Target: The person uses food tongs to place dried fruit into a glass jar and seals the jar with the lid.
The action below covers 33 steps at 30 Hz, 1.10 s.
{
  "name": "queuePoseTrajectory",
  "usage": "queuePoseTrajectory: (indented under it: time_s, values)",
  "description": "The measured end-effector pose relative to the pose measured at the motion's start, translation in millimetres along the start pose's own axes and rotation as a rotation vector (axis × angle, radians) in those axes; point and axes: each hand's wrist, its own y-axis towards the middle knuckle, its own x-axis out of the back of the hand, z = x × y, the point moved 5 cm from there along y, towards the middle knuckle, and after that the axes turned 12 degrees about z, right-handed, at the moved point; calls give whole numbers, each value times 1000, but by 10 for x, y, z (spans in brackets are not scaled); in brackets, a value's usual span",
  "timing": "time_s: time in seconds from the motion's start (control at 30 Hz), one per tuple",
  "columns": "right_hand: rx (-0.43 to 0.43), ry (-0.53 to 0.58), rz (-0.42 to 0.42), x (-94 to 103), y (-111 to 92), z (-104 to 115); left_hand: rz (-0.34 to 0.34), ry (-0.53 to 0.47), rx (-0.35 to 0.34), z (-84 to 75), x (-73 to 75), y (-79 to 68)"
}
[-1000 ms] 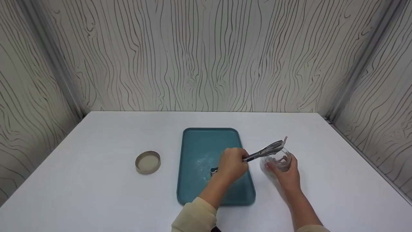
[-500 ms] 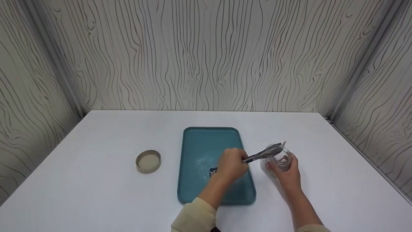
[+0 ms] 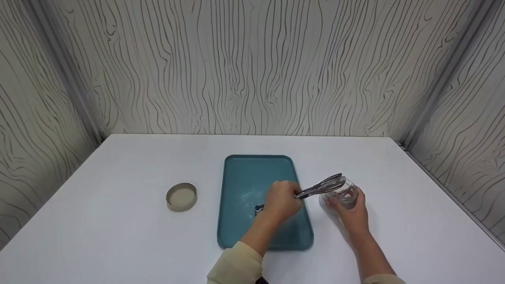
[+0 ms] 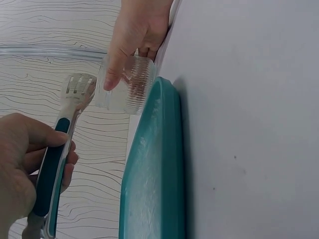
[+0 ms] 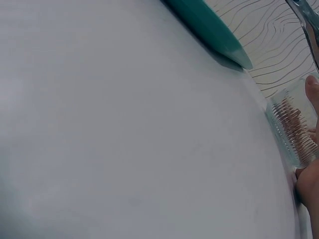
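My left hand (image 3: 282,201) grips a pair of metal tongs (image 3: 321,187) by their handles, above the teal tray (image 3: 256,173). The slotted heads lie over the mouth of a clear glass jar (image 4: 119,97), slightly apart in the head view. Teal grip strips (image 4: 52,172) show under the thumb in the left wrist view. My right hand (image 3: 352,213) holds the jar, thumb on the near side and fingers round the far side. Reddish-brown pieces (image 5: 294,122) show through the ribbed lower glass in the right wrist view.
A shallow round beige lid (image 3: 181,197) lies on the white table (image 3: 118,221), left of the tray. The jar stands just right of the tray. Wood-grain panels (image 3: 236,71) enclose the table at the back and both sides.
A thin pale strip stuck up past the tongs' tips; it sank lower and no longer shows there. The tongs' heads have parted and shifted slightly left. The right hand stays on the jar.
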Motion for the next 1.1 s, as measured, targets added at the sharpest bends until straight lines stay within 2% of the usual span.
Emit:
queuePoseTrajectory:
  time_s: [0.3,0.47,0.67,0.87,1.1]
  values:
    - [-16,20,20,-5,5,-1,-69,26,-69,46,62,-25]
    - [-27,14,13,-1,12,-18,-91,-1,-64,61,100,-38]
    - [-8,9,-4,1,21,-27,-154,-22,-60,85,183,-55]
    - [-3,6,-3,2,22,-25,-186,-71,-33,146,291,-69]
    - [-9,-10,27,1,8,-21,-188,-138,51,270,433,-118]
